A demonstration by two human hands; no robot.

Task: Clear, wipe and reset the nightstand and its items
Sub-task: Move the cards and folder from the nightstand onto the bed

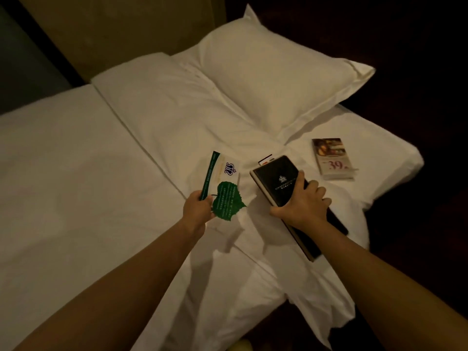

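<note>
Head view, Inspector: Where are the items?

Operator: I see left hand [197, 207] pinching the leaf card [222, 183]; thin, floppy. Right hand [302, 201] clasps the black folder [277, 182] on the bed [76, 173]; stiff, heavier, take by its edge. Brochure [333, 158] lies far right.

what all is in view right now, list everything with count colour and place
bed: one, white sheets, fills most of the view
pillow: one, white, head of the bed at upper right
folder: one, black with a pale crest, on the bed under the right hand
card: one, white and green, with a green leaf tag, in the left hand
leaflet: one, pale with a food photo and red "39", on the bed by the right edge
left hand: one, gripping the card
right hand: one, gripping the folder
</note>
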